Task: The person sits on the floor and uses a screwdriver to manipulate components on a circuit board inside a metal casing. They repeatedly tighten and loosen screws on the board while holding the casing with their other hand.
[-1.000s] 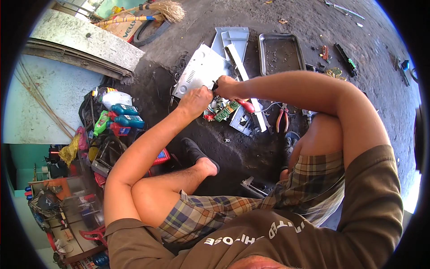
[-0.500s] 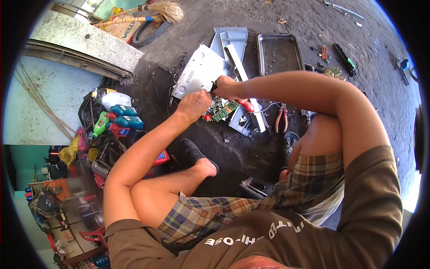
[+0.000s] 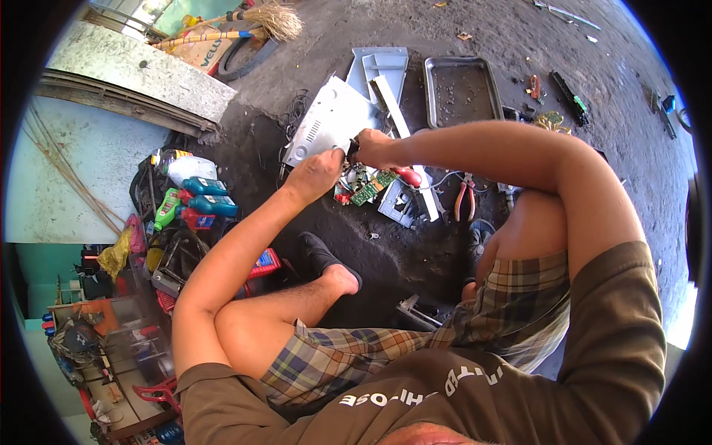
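A small black part [image 3: 353, 149] sits between my hands, above a heap of stripped electronics. My right hand [image 3: 377, 148] is closed around it. Close against its other side, my left hand [image 3: 317, 175] is closed in a pinch; whatever its fingers hold is too small to make out. Under them lie a green circuit board [image 3: 373, 188] and a grey metal bracket [image 3: 398, 205]. Just below my right wrist shows a red handle [image 3: 408, 176], its other end hidden. A white metal casing [image 3: 330, 119] with vent slots lies beyond my hands.
Red-handled pliers [image 3: 465, 199] lie right of the heap, beside a long white strip [image 3: 393, 107]. Farther back are a blue-grey panel [image 3: 386, 63] and a dark metal tray [image 3: 463, 93] with small bits in it. Several bottles [image 3: 206, 194] stand at left.
Both hands stay close together over the heap. My left hand has turned slightly, and a little more of the black part shows between them.
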A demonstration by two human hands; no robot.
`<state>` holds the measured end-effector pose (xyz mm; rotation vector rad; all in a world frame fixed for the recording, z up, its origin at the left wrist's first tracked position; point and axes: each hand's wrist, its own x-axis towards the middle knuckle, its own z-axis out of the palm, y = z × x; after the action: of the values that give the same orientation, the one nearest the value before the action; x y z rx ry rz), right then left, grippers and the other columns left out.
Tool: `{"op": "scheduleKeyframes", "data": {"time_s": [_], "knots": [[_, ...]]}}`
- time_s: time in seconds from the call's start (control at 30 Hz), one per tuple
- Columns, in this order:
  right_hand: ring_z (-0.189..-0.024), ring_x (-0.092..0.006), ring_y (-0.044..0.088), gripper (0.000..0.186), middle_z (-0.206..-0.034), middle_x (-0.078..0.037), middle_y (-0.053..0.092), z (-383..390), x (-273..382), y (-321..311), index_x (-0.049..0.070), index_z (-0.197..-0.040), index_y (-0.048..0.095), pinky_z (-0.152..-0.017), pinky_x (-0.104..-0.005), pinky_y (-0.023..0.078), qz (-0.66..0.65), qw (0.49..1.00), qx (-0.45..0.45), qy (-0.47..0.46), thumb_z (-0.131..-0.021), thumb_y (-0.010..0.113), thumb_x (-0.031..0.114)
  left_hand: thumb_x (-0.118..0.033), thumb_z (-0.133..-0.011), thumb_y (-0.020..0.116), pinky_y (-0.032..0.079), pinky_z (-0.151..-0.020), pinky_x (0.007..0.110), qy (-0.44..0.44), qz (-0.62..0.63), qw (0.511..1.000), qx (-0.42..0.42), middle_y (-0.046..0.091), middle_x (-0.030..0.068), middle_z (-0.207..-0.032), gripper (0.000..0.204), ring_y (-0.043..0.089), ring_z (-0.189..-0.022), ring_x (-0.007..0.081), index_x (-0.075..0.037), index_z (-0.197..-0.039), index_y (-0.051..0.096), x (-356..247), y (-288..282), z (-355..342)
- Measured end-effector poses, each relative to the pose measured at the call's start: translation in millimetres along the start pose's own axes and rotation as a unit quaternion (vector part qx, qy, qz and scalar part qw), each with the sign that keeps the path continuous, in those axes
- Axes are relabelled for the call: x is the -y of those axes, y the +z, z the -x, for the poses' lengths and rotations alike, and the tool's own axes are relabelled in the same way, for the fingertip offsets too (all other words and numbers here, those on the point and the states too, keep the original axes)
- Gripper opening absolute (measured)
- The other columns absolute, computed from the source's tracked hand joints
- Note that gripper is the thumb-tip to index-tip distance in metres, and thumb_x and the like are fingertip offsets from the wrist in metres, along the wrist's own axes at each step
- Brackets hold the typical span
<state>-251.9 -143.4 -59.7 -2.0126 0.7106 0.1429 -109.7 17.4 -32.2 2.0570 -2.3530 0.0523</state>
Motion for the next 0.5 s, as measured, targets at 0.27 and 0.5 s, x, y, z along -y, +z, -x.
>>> {"op": "scheduleKeyframes", "data": {"time_s": [0.27,0.5], "knots": [[-0.081,-0.0293,0.076,0.042,-0.097,-0.020,0.078,9,-17,-11,0.000,-0.124,0.073,-0.065,-0.0434,0.060,0.004,0.995,0.005,-0.096,-0.095,0.078,0.030,-0.016,-0.108,0.061,0.053,-0.074,0.058,-0.136,0.148,0.975,-0.093,0.069,0.0286,-0.085,0.020,0.069,-0.082,0.0516,0.002,-0.103,0.054,-8,-23,-19],[-0.060,-0.0190,0.068,0.031,-0.082,-0.009,0.072,14,-18,-18,0.002,-0.117,0.074,-0.047,-0.0361,0.054,-0.098,0.991,0.091,-0.022,-0.095,0.075,0.025,-0.016,-0.106,0.064,0.052,-0.088,0.055,-0.049,0.057,0.980,-0.185,0.070,0.0253,-0.103,0.021,0.067,-0.102,0.0473,0.003,-0.103,0.059,-17,-75,-49]]}}
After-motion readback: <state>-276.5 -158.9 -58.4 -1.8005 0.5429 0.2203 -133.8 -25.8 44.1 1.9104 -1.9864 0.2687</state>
